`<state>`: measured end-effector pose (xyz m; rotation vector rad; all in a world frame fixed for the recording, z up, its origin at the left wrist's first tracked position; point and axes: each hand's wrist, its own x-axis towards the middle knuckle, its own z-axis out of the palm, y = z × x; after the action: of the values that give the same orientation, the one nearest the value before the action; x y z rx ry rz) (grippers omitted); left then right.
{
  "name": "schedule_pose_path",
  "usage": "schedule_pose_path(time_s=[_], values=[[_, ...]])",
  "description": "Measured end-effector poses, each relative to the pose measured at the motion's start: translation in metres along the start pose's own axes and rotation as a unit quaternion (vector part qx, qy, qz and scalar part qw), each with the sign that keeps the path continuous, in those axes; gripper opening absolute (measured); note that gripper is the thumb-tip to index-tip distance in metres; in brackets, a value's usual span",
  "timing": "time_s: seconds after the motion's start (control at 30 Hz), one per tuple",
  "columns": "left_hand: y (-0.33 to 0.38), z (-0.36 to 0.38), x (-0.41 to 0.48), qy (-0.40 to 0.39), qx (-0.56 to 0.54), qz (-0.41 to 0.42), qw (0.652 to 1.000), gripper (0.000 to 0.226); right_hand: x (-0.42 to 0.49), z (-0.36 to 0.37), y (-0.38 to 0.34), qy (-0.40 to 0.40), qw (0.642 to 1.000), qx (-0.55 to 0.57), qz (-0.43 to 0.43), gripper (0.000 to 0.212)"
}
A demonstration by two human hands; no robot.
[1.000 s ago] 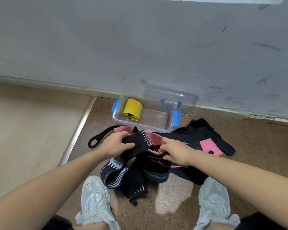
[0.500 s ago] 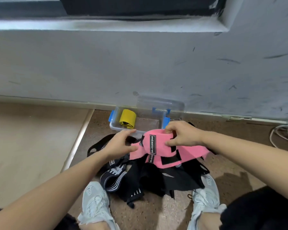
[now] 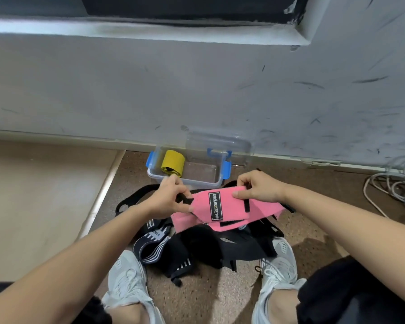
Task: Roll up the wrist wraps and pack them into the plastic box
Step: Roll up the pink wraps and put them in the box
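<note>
A pink wrist wrap [image 3: 227, 210] with a black logo patch is held up above a pile of black wraps [image 3: 197, 249] on the floor. My left hand [image 3: 167, 198] pinches its left end at a black loop. My right hand [image 3: 258, 187] pinches its upper right edge. The wrap hangs folded and slack between the hands. Behind them, against the wall, stands the clear plastic box [image 3: 192, 182] with blue latches. A rolled yellow wrap [image 3: 172, 163] lies in its left end.
The box's clear lid [image 3: 218, 146] leans on the grey wall behind it. A striped black-and-white wrap [image 3: 153, 244] lies at the pile's left. My two pale shoes [image 3: 126, 281] flank the pile. White cables [image 3: 395, 190] coil at right. A metal floor strip [image 3: 103, 195] runs at left.
Both hands pulled the pink wrap out of the black pile and lifted it. My right hand has shifted right along its top edge, and the wrap is spread wider.
</note>
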<state>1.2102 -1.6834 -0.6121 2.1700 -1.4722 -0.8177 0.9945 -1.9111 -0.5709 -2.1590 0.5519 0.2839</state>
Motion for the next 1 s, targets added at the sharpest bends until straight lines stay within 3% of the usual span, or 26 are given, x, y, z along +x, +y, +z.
schedule_pose_path(time_s=[0.1,0.2,0.33,0.4,0.47,0.53,0.6,0.7,0.77,0.9,1.0], values=[[-0.002,-0.005,-0.005,-0.045,-0.031,-0.009,0.998,0.019,0.007,0.028,0.019,-0.049,0.996,-0.055,0.044,0.042],[-0.009,-0.001,-0.01,-0.076,-0.009,0.006,0.997,0.022,0.013,0.063,0.03,-0.092,0.992,-0.024,0.086,0.051],[-0.019,0.006,-0.013,-0.074,0.023,0.011,0.997,0.029,0.006,0.096,0.047,-0.157,0.973,-0.115,0.127,0.047],[-0.024,0.006,-0.015,-0.075,-0.006,-0.016,0.997,0.029,-0.003,0.105,0.058,-0.205,0.956,-0.149,0.146,0.065],[-0.028,0.011,-0.018,-0.076,-0.04,-0.035,0.996,0.023,-0.007,0.11,0.063,-0.222,0.955,-0.114,0.162,0.076],[-0.028,0.018,-0.019,-0.06,-0.123,-0.055,0.989,0.015,-0.001,0.116,0.064,-0.195,0.966,-0.072,0.152,0.061],[-0.022,0.022,-0.019,-0.035,-0.191,-0.067,0.979,0.01,0.004,0.12,0.057,-0.106,0.986,-0.059,0.115,0.053],[-0.015,0.032,-0.015,-0.055,-0.26,-0.091,0.96,0.004,0.008,0.127,0.041,0.015,0.999,-0.015,0.048,0.071],[-0.009,0.04,-0.015,-0.073,-0.286,-0.101,0.95,0.004,0.008,0.134,0.031,-0.015,0.994,0.106,0.024,0.065],[-0.006,0.053,-0.014,-0.026,-0.347,-0.144,0.926,0.013,0.001,0.153,0.022,-0.082,0.969,0.227,0.043,0.011],[-0.014,0.055,-0.016,-0.007,-0.377,-0.183,0.908,0.015,0.003,0.139,0.021,-0.074,0.949,0.283,0.119,0.017]])
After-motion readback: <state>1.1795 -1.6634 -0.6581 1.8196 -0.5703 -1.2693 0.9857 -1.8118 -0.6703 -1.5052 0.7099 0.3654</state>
